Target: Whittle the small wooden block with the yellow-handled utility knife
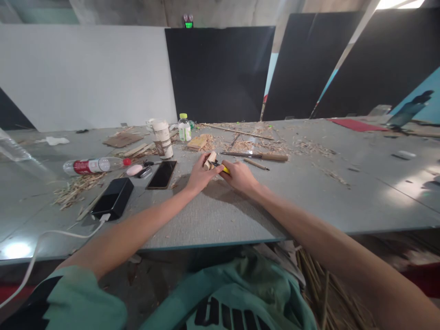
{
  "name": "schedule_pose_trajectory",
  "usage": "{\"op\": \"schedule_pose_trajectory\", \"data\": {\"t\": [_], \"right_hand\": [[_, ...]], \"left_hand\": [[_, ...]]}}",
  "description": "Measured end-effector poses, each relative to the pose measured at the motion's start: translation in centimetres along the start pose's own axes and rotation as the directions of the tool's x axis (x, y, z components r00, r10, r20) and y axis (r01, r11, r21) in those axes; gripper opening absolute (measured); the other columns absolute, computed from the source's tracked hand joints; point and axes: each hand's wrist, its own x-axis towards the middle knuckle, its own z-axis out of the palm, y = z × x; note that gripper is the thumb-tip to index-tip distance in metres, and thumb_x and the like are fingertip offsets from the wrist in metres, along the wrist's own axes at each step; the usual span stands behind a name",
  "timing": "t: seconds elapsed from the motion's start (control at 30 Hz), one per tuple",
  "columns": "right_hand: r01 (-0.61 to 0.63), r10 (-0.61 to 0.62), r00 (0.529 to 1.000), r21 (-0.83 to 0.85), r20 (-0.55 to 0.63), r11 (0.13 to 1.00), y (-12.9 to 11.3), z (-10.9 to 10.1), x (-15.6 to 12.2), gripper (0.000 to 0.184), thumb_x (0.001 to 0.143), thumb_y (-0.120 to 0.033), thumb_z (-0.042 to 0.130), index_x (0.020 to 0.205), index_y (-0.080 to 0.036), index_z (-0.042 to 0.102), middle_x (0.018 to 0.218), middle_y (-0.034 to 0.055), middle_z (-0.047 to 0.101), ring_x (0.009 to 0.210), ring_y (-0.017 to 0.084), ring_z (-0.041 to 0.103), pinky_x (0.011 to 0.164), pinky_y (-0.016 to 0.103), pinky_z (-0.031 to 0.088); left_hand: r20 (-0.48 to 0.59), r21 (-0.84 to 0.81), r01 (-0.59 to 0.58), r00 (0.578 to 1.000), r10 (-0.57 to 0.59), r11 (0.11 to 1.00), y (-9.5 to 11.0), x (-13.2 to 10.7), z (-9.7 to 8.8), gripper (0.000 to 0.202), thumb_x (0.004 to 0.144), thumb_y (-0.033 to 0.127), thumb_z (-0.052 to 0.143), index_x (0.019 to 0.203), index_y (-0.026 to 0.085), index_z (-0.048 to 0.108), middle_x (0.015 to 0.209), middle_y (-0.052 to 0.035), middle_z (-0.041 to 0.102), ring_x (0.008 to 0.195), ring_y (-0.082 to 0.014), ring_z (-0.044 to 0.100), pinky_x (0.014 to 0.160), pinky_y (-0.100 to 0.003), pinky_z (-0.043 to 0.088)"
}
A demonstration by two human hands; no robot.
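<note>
My left hand (200, 174) is closed around a small pale piece of wood (210, 160), held just above the table. In my right hand (239, 175) is a yellow-handled utility knife (225, 169), gripped by its handle. The dark front of the knife lies against the wood, and my left thumb reaches along to the tool. Fingers cover part of both the wood and the handle. Beyond my hands lies a long knife with a brown handle (274, 157), and a short thin stick (256, 164) rests near it.
Left of my hands lie a phone (162, 174), a black power bank (113, 198) with a white cable, and a plastic bottle (98, 165) on its side. A paper cup (162, 140) and a green-capped bottle (184, 128) stand farther back. Wood shavings (311, 147) litter the table (206, 220).
</note>
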Motion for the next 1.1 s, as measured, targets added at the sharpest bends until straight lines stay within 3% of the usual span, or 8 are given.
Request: {"op": "schedule_pose_trajectory", "data": {"t": [0.27,0.47,0.83,1.1], "right_hand": [[0.019,-0.019,1.000,0.004,0.015,1.000,-0.2,-0.1,0.1,0.022,0.106,-0.032,0.049,0.109,-0.017,0.065,0.084,0.0075,0.072,0.065,0.018,0.054,0.062,0.031,0.020],[-0.109,0.109,0.994,-0.089,-0.005,0.990,-1.0,-0.5,-0.2,0.026,0.108,-0.036,0.047,0.113,-0.017,0.064,0.088,0.0102,0.073,0.067,0.019,0.056,0.061,0.032,0.017],[-0.158,0.156,0.987,-0.107,-0.023,0.982,-1.7,-0.7,-0.5,0.027,0.109,-0.037,0.046,0.114,-0.017,0.064,0.092,0.0108,0.075,0.068,0.018,0.058,0.061,0.031,0.019],[-0.209,0.205,0.978,-0.104,-0.040,0.972,-0.7,0.3,-0.2,0.032,0.111,-0.044,0.045,0.112,-0.018,0.064,0.088,0.0109,0.074,0.069,0.021,0.061,0.059,0.032,0.019]], "left_hand": [[-0.004,0.068,-0.019,1.000,0.019,0.997,0.6,0.0,-0.4,0.040,0.083,0.041,0.083,0.112,0.020,0.065,0.113,-0.0078,0.071,0.106,-0.0259,0.066,0.094,-0.038,0.050],[-0.025,0.085,-0.073,0.997,0.075,0.994,0.7,-0.3,0.5,0.025,0.091,0.040,0.076,0.099,0.020,0.063,0.097,-0.0052,0.069,0.095,-0.0234,0.065,0.091,-0.037,0.050],[-0.070,0.090,-0.063,0.995,0.070,0.994,1.2,-1.1,0.9,0.023,0.094,0.043,0.073,0.095,0.021,0.065,0.101,-0.0067,0.070,0.099,-0.0258,0.067,0.096,-0.040,0.049],[-0.122,0.193,-0.136,0.979,0.161,0.972,0.1,-0.4,0.6,0.016,0.094,0.035,0.073,0.101,0.023,0.066,0.108,-0.0090,0.069,0.109,-0.0277,0.065,0.101,-0.043,0.049]]}}
